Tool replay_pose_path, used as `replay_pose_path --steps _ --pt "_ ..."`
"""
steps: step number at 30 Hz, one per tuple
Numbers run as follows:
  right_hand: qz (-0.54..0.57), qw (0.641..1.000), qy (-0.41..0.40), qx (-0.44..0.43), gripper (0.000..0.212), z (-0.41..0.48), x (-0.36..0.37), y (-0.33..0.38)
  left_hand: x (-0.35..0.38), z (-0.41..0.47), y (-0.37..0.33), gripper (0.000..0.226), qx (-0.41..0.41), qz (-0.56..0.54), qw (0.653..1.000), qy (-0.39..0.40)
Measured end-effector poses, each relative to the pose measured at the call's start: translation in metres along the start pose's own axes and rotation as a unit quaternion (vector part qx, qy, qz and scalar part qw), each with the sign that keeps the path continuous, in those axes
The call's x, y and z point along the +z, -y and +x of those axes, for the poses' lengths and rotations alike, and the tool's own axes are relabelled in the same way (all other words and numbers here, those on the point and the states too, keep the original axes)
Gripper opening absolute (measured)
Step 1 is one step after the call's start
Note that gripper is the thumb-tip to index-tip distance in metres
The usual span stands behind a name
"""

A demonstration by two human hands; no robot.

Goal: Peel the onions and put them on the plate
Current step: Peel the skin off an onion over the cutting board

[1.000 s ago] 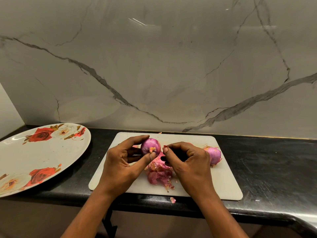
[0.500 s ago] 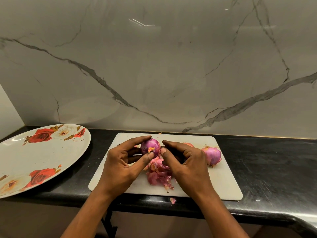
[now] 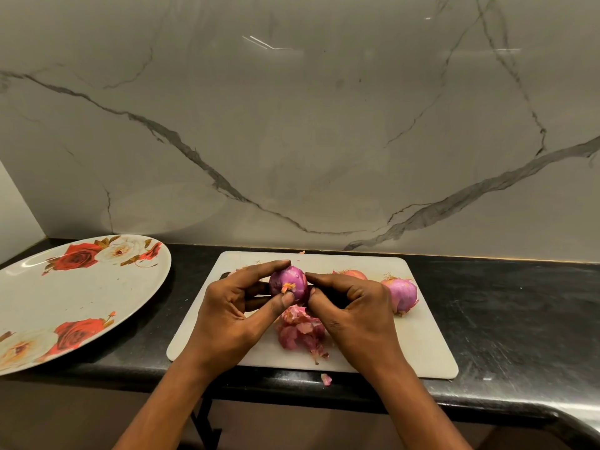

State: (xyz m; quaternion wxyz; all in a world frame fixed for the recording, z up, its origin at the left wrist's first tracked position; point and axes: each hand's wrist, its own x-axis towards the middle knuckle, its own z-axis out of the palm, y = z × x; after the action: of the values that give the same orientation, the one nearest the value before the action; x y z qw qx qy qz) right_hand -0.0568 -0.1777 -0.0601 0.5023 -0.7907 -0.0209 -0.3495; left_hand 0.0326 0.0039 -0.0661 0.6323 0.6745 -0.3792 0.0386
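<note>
Now left hand [image 3: 227, 315] and right hand [image 3: 354, 315] fingers pinching one onion [image 3: 289, 284]; two more on board [image 3: 422, 345] (one half hidden).

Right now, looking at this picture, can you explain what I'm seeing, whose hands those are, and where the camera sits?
No machine here: a person wears a camera on the head, looking down at their own bare hands. The left hand and right hand together hold a purple onion above a white cutting board on a dark counter. Under the hands lies a heap of peeled skins. Two more onions wait on the board at right. The flowered plate at left holds no onions yet.
</note>
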Motion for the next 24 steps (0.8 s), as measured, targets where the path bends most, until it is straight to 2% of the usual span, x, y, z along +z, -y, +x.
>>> replay_pose_path --steps 4,10,15,24 --pt "-0.028 1.000 -0.009 -0.005 0.036 -0.0005 0.0009 0.0033 0.0006 0.0010 -0.0005 0.050 -0.013 0.003 1.000 -0.001" --pt "-0.017 1.000 -0.008 0.002 0.025 -0.0010 0.0027 0.0003 -0.0013 0.0014 0.0009 0.047 -0.024 0.007 1.000 0.012" --pt "-0.005 1.000 0.004 0.000 0.024 -0.0023 0.0008 -0.0006 -0.0015 0.0018 -0.0005 0.044 -0.023 -0.005 1.000 0.017" --pt "-0.006 1.000 -0.025 0.016 0.022 -0.0032 0.0001 -0.0047 -0.0019 0.0025 -0.0028 0.040 -0.041 -0.083 0.996 -0.003"
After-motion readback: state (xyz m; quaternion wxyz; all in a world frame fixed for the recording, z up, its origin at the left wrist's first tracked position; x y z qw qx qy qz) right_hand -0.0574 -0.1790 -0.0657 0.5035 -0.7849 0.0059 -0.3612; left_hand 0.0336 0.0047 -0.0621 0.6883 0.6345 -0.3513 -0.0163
